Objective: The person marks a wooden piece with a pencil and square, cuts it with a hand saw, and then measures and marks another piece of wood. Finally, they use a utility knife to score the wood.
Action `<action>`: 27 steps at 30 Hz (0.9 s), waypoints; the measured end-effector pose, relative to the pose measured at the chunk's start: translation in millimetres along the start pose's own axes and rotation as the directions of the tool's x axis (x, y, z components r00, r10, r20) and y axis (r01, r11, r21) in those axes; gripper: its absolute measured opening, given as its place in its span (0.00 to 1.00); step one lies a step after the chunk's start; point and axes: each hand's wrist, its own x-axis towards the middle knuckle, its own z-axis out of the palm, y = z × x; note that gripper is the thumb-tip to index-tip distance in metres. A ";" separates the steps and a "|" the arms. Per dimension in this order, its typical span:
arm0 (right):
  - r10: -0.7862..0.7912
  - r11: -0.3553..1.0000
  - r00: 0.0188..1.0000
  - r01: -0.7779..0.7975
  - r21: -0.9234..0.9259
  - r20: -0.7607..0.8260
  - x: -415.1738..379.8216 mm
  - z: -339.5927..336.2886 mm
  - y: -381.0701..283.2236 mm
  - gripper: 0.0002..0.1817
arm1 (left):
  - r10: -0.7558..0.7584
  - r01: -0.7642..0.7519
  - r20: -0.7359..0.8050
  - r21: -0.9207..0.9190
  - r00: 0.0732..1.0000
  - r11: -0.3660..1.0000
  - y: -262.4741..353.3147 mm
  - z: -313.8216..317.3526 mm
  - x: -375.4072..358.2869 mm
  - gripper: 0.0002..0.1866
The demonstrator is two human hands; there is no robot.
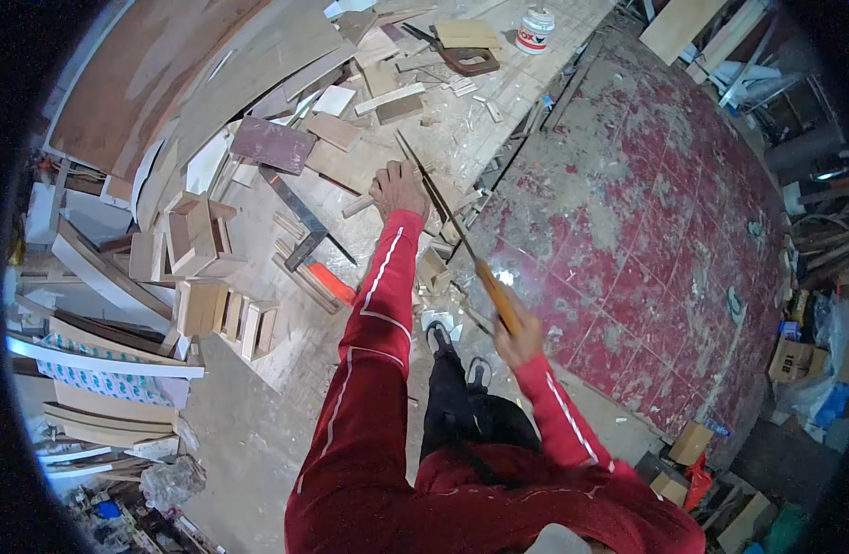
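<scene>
My right hand (pixel 519 340) is closed round the yellowish wooden handle (pixel 500 294) of a handsaw. Its long thin blade (pixel 454 220) points away from me and passes beside my left hand (pixel 399 190). That hand bears down near the bench edge, fingers curled over a small wooden stick (pixel 356 206) whose end sticks out to the left. Where blade and wood meet is hidden. Left of my sleeve lie a metal square (pixel 300 217), an orange-handled tool (pixel 330 282) and several thin wood strips (pixel 295 268).
Offcuts, a purple-brown block (pixel 272 144), a second saw (pixel 466 60) and a white tub (pixel 535 30) lie on the workbench (pixel 489 152). Small wooden boxes (pixel 198 235) stand at its left. Right of the bench is a stained red tiled floor (pixel 627 231).
</scene>
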 end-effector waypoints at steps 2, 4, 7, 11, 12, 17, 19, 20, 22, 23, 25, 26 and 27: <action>0.090 0.993 0.993 -0.085 -0.081 0.070 39.0 17.4 -3.8 0.32 | -0.015 0.015 -0.011 -0.028 1.000 0.999 -4.6 5.1 -0.5 0.23; 0.038 0.998 0.999 -0.037 -0.046 0.029 18.0 8.0 4.4 0.32 | -0.007 0.007 0.002 -0.013 1.000 1.000 -4.8 9.2 -7.7 0.23; -0.148 0.988 0.985 0.152 0.038 -0.085 -19.9 -7.9 7.0 0.30 | -0.008 0.008 -0.036 -0.001 0.999 1.000 -9.4 10.1 3.5 0.24; 0.137 0.989 0.987 -0.132 -0.060 0.086 35.4 5.9 -8.7 0.31 | -0.015 0.015 -0.007 -0.005 1.000 1.000 0.5 1.0 0.0 0.21; 0.139 0.989 0.987 -0.135 -0.054 0.079 33.5 8.4 -5.1 0.31 | -0.036 0.037 0.013 -0.027 0.999 0.999 -0.1 -1.2 -0.5 0.19; -0.115 0.993 0.993 0.114 -0.035 -0.018 -9.9 -9.2 5.0 0.31 | -0.020 0.020 -0.006 -0.030 1.000 0.999 -6.0 3.7 3.2 0.19; 0.068 0.998 0.998 -0.068 0.007 0.001 -4.2 -4.3 -0.1 0.30 | -0.013 0.014 0.028 -0.020 1.000 1.000 -3.4 -2.6 -0.4 0.19; 0.056 0.998 0.998 -0.056 0.006 -0.007 14.3 -0.1 -0.2 0.30 | -0.010 0.010 0.015 -0.025 1.000 1.000 -2.6 0.5 4.2 0.19; 0.147 0.988 0.986 -0.150 0.042 0.076 32.1 7.2 -1.3 0.30 | -0.016 0.016 -0.014 -0.037 1.000 0.999 -5.9 5.8 1.9 0.25; 0.139 0.990 0.989 -0.139 -0.008 0.049 22.8 3.3 -2.9 0.29 | -0.021 0.020 -0.007 -0.034 1.000 0.999 -7.9 9.9 -1.5 0.25; 0.039 0.999 0.999 -0.039 0.004 0.020 -15.8 -10.1 4.3 0.30 | -0.009 0.009 -0.008 -0.050 1.000 0.999 -7.9 7.4 1.8 0.24; -0.064 0.998 0.998 0.064 0.007 -0.005 -25.8 -15.0 9.0 0.30 | -0.019 0.018 -0.009 -0.052 1.000 0.999 -7.7 7.2 5.4 0.24; -0.129 0.991 0.990 0.126 -0.043 -0.060 -28.0 -11.6 14.0 0.30 | -0.005 0.004 -0.029 -0.030 1.000 1.000 -8.1 7.7 3.8 0.24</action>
